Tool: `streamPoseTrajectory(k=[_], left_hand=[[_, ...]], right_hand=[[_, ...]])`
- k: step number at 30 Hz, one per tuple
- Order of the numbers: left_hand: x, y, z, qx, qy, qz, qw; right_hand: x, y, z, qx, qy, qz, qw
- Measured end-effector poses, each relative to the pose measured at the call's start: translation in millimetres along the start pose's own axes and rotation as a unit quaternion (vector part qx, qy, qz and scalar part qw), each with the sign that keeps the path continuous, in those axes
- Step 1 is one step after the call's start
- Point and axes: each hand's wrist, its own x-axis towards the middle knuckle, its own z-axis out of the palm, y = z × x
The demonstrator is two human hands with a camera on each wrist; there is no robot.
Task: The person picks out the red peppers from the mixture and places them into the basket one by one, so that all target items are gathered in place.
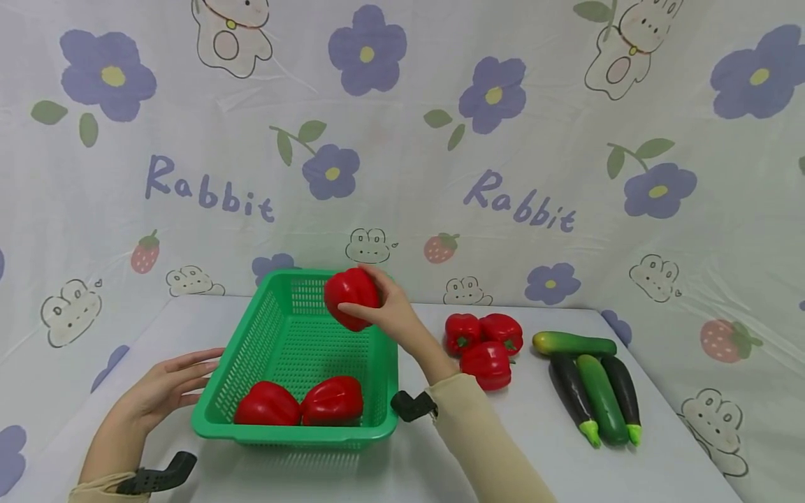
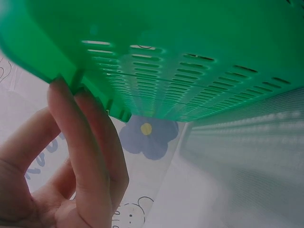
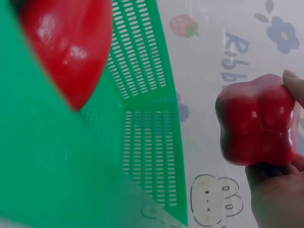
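Observation:
My right hand point(image 1: 395, 313) grips a red bell pepper point(image 1: 347, 297) over the far right part of a green plastic basket point(image 1: 295, 434). In the right wrist view, the same bell pepper point(image 3: 256, 121) has its lobed end toward the camera, with thumb and fingers around its side. Two more red bell peppers point(image 1: 267, 405) point(image 1: 333, 399) lie at the basket's near end. My left hand point(image 1: 165, 388) is at the basket's left side with its fingers extended. The left wrist view has those fingertips point(image 2: 59, 88) right at the underside of the rim.
Right of the basket, three red bell peppers point(image 1: 486, 365) sit grouped on the white table point(image 1: 516, 447). Farther right are a cucumber point(image 1: 574, 343), another long green vegetable point(image 1: 602, 398) and two dark eggplants point(image 1: 571, 391). A patterned cloth point(image 1: 402, 133) hangs behind the table.

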Motion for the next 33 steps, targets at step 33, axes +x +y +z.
streamPoseTrajectory(k=[33], left_hand=[[-0.8, -0.3, -1.1, -0.005, -0.003, 0.000, 1.0000]], right_hand=[[8.2, 8.1, 36.6, -0.076, -0.014, 0.090, 0.993]])
